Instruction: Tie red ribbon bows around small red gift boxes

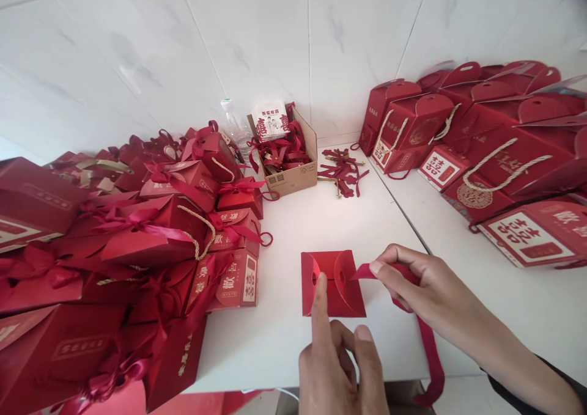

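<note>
A small red gift box (333, 302) stands on the white table in front of me, its rounded, slotted flaps folded inward. My left hand (339, 366) is at its near side, with the index finger stretched out to the left flap and the thumb apart; nothing is held in it. To the right of the box, my right hand (410, 283) pinches a dark red ribbon (430, 354) between thumb and fingers. One end of the ribbon points at the right flap's slot, and the rest hangs down past the table's front edge.
Red boxes with ribbon bows (151, 225) are piled on the left. A cardboard box (293, 183) of ribbons and cards stands by the wall, beside a clear bottle (235, 128) and loose ribbon pieces (343, 170). Red rope-handled boxes (509, 152) line the right side.
</note>
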The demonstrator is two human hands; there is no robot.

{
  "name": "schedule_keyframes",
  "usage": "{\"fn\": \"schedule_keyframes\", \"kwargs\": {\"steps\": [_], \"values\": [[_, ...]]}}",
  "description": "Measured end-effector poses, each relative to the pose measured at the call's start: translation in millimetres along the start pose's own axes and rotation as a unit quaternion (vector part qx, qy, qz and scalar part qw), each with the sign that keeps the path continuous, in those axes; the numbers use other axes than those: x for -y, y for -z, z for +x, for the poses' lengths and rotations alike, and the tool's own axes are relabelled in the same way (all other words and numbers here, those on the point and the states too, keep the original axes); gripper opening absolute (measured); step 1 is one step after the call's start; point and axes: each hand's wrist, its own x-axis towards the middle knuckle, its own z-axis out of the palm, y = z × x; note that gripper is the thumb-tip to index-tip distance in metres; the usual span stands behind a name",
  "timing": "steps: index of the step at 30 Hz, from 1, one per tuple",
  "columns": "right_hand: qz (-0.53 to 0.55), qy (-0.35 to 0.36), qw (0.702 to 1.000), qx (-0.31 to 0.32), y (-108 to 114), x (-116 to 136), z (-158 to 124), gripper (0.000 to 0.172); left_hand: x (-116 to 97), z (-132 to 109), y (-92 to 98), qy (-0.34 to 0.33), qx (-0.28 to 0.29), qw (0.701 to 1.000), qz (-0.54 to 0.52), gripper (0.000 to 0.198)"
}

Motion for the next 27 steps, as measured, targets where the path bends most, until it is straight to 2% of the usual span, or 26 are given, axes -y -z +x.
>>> {"fn": "schedule_keyframes", "kwargs": {"steps": [4, 7, 12, 19, 23, 27], "values": [[-0.032, 0.01, 0.999, -0.018, -4.7, 2.1, 0.3, 0.035, 5.4, 9.4, -1.7, 0.002, 0.013, 1.0, -0.006, 0.072], [-0.049, 0.019, 0.998, -0.035, -8.9, 3.3, 1.7, 0.033, 1.9, 11.2, -0.9, -0.011, 0.018, 1.0, -0.007, 0.071], [-0.068, 0.048, 0.996, -0.033, -11.9, 5.2, 1.8, 0.036, -5.0, 10.6, -2.3, 0.005, 0.03, 0.999, -0.045, 0.066], [-0.059, 0.026, 0.996, -0.06, -6.4, 2.0, -0.7, 0.033, -2.0, 18.5, -0.9, -0.017, 0.052, 0.993, -0.101, 0.058], [-0.057, 0.022, 0.996, -0.068, -5.8, -0.6, -0.9, 0.031, -2.7, 22.4, 1.5, -0.005, 0.066, 0.991, -0.116, 0.052], [-0.051, 0.014, 0.998, -0.046, -8.6, 1.9, -3.2, 0.032, -10.2, 25.0, 2.8, -0.008, 0.077, 0.99, -0.122, 0.044]]}}
